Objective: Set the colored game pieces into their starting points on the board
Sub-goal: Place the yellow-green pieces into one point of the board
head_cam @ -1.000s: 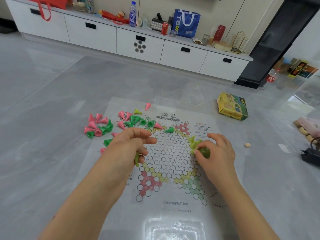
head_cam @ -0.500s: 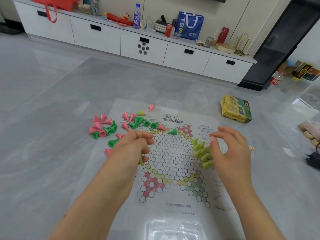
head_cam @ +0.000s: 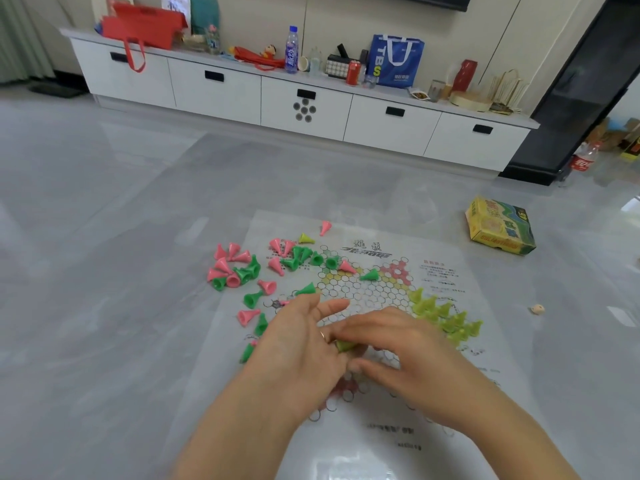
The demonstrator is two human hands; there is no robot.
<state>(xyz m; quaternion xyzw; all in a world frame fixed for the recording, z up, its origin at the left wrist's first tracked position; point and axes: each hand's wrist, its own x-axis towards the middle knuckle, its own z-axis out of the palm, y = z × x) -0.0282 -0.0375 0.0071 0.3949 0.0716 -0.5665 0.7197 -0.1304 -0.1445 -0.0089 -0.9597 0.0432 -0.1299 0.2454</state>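
Note:
The paper game board point(head_cam: 367, 289) lies flat on the floor, printed with a star of small circles. Several yellow-green cone pieces point(head_cam: 446, 317) stand in its right point. Pink and green cones point(head_cam: 239, 268) lie loose by the board's upper left edge and on it. My left hand point(head_cam: 294, 348) and my right hand point(head_cam: 401, 348) meet over the middle of the board. One yellow-green piece point(head_cam: 344, 346) sits between their fingers: my left hand's fingers hold it, and my right hand's index finger and thumb close around it.
A yellow game box point(head_cam: 498, 226) lies on the floor to the right of the board, and a small beige object point(head_cam: 536, 309) sits nearer. A white cabinet point(head_cam: 304, 102) with bags and bottles runs along the back wall. A cola bottle point(head_cam: 583, 162) stands at far right.
My right hand left the row of yellow-green pieces and moved left to meet my left hand at the board's middle. The camera tilted up and moved closer.

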